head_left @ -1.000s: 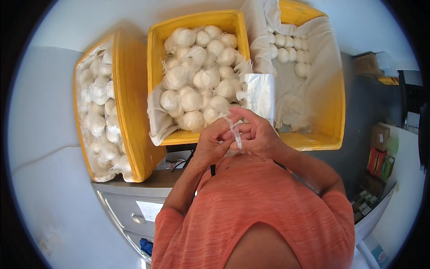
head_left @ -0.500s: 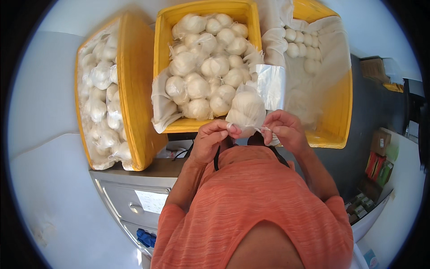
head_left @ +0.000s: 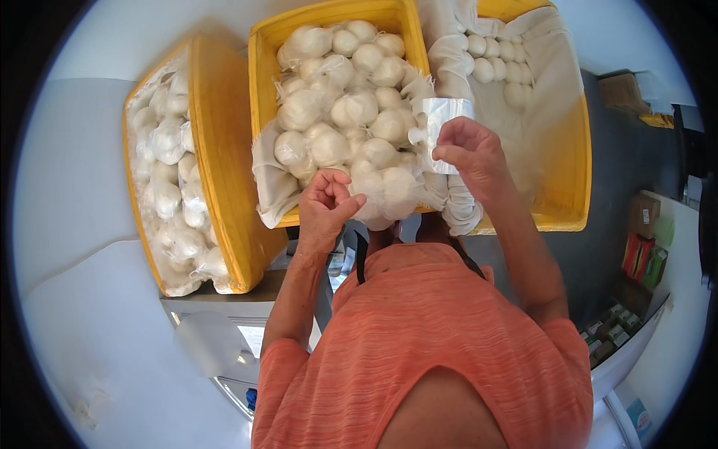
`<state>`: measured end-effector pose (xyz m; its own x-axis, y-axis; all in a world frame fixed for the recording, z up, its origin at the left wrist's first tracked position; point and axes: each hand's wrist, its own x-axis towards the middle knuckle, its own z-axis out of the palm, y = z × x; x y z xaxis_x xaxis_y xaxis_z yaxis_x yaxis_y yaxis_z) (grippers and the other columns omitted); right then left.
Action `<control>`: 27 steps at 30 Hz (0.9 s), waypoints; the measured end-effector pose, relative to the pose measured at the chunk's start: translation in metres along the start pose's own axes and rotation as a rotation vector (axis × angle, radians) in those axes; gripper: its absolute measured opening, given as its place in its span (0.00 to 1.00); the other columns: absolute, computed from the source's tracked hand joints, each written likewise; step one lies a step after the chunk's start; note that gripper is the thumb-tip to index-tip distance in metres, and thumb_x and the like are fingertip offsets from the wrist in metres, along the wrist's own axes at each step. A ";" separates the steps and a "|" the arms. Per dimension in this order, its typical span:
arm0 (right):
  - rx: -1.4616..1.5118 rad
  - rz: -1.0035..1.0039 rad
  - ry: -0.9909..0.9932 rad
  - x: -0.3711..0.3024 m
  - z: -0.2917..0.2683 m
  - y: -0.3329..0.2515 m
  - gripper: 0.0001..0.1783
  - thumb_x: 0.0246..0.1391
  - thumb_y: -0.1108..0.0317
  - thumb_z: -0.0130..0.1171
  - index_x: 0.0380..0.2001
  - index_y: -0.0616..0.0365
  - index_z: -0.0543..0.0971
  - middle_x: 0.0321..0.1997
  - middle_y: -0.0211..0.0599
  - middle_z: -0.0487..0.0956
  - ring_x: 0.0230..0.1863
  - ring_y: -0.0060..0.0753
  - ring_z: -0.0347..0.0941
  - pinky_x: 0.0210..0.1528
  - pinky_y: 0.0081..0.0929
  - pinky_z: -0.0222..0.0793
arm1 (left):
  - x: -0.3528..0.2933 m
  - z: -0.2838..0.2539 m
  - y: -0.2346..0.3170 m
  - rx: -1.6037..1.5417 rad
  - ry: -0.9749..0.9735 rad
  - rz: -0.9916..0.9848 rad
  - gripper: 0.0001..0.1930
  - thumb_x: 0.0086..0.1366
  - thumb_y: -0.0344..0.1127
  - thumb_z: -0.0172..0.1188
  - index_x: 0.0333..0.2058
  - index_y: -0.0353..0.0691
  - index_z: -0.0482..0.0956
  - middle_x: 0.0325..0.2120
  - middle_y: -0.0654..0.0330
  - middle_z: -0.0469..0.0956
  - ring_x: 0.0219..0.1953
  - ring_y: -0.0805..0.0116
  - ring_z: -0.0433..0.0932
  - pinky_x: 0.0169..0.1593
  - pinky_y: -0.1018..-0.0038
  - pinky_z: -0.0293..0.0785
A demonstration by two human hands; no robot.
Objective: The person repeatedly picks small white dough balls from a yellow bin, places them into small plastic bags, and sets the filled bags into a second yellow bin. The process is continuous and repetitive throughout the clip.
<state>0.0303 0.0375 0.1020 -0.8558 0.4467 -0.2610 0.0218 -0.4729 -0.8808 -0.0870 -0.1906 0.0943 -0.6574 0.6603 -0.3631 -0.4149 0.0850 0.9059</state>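
A clear bag of white round buns (head_left: 389, 193) rests at the front edge of the middle yellow crate (head_left: 263, 82), on top of other bagged buns (head_left: 353, 108). Just left of that bag is my left hand (head_left: 327, 206), its fingers curled and thumb apart, with nothing visible between them. My right hand (head_left: 477, 159) is over a flat stack of silvery-white plastic bags (head_left: 444, 114) lying across the crates' shared rim. Its thumb and forefinger are drawn together at the stack; whatever they pinch is hidden.
To the right, a cloth-lined yellow crate (head_left: 570, 176) holds rows of loose white buns (head_left: 495, 58) at its far end. Another yellow crate (head_left: 228, 165), tilted at the left, is packed with bagged buns. Boxes (head_left: 637, 254) stand by the right wall.
Both hands have let go of the bag's twisted neck and moved apart. The bag now lies in the middle crate, and my right hand has gone up to the plastic bag stack.
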 end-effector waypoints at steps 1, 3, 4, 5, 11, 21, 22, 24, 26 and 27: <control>-0.022 -0.065 0.053 0.007 -0.014 -0.011 0.08 0.43 0.79 0.60 0.30 0.61 0.75 0.28 0.28 0.76 0.29 0.16 0.71 0.35 0.15 0.67 | 0.005 -0.008 0.006 0.036 0.038 0.078 0.17 0.49 0.22 0.65 0.37 0.38 0.70 0.19 0.73 0.65 0.22 0.86 0.61 0.28 0.87 0.59; -0.066 -0.140 0.155 0.011 -0.031 -0.024 0.09 0.44 0.77 0.61 0.32 0.62 0.75 0.27 0.29 0.76 0.29 0.17 0.71 0.35 0.15 0.68 | 0.011 -0.018 0.018 0.154 0.065 0.163 0.15 0.50 0.23 0.64 0.36 0.38 0.71 0.19 0.73 0.65 0.23 0.85 0.62 0.28 0.87 0.60; -0.041 -0.166 0.163 0.009 -0.036 -0.027 0.11 0.44 0.77 0.62 0.33 0.63 0.75 0.28 0.30 0.77 0.30 0.17 0.71 0.35 0.16 0.68 | 0.015 -0.018 0.024 0.237 0.051 0.174 0.14 0.50 0.23 0.64 0.35 0.39 0.72 0.19 0.73 0.65 0.23 0.85 0.62 0.29 0.87 0.60; -0.046 -0.167 0.090 0.000 -0.031 -0.034 0.11 0.44 0.76 0.62 0.34 0.63 0.76 0.28 0.31 0.77 0.30 0.19 0.72 0.35 0.17 0.68 | 0.020 -0.019 0.028 0.320 0.033 0.189 0.12 0.51 0.23 0.64 0.34 0.39 0.72 0.20 0.73 0.65 0.24 0.85 0.62 0.29 0.87 0.61; 0.252 -0.191 -1.091 -0.084 0.060 -0.088 0.08 0.48 0.75 0.60 0.32 0.69 0.76 0.32 0.44 0.75 0.33 0.36 0.72 0.35 0.30 0.68 | 0.039 -0.043 0.038 0.433 0.253 0.432 0.10 0.52 0.25 0.63 0.34 0.39 0.74 0.25 0.70 0.68 0.28 0.82 0.65 0.34 0.84 0.64; -0.431 -0.036 0.773 0.017 -0.133 0.101 0.16 0.54 0.63 0.54 0.38 0.66 0.78 0.35 0.35 0.79 0.37 0.26 0.72 0.45 0.22 0.65 | 0.059 -0.035 0.023 0.649 0.143 0.359 0.17 0.54 0.27 0.61 0.44 0.41 0.72 0.50 0.57 0.68 0.48 0.68 0.69 0.44 0.74 0.71; -0.490 -0.046 0.752 0.024 -0.147 0.123 0.16 0.54 0.61 0.54 0.36 0.65 0.78 0.33 0.37 0.79 0.35 0.28 0.73 0.43 0.23 0.66 | 0.061 -0.030 0.010 0.620 0.075 0.333 0.17 0.54 0.27 0.61 0.44 0.41 0.72 0.50 0.57 0.68 0.48 0.68 0.70 0.44 0.74 0.71; -0.598 -0.048 0.702 0.029 -0.155 0.147 0.16 0.53 0.59 0.54 0.32 0.63 0.78 0.28 0.40 0.79 0.31 0.32 0.75 0.38 0.26 0.69 | 0.061 -0.008 -0.008 0.573 -0.019 0.255 0.16 0.54 0.26 0.61 0.43 0.40 0.72 0.49 0.57 0.68 0.47 0.69 0.70 0.43 0.75 0.72; -0.797 -0.151 0.747 0.028 -0.156 0.145 0.11 0.47 0.64 0.58 0.29 0.61 0.78 0.33 0.42 0.79 0.34 0.39 0.76 0.41 0.31 0.69 | 0.062 0.015 -0.018 0.582 -0.103 0.233 0.15 0.54 0.26 0.61 0.42 0.39 0.73 0.48 0.56 0.68 0.46 0.69 0.71 0.41 0.76 0.73; -0.894 -0.283 0.780 0.026 -0.154 0.137 0.10 0.45 0.66 0.59 0.28 0.61 0.78 0.33 0.41 0.79 0.34 0.39 0.76 0.41 0.31 0.70 | 0.062 0.028 -0.020 0.614 -0.131 0.226 0.14 0.54 0.26 0.61 0.42 0.39 0.74 0.48 0.56 0.68 0.46 0.69 0.71 0.41 0.76 0.74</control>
<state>0.0905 0.1012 -0.0867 -0.3551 0.9307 0.0881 0.4961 0.2675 -0.8260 -0.1021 -0.1306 0.0598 -0.5879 0.7938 -0.1555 0.1828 0.3177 0.9304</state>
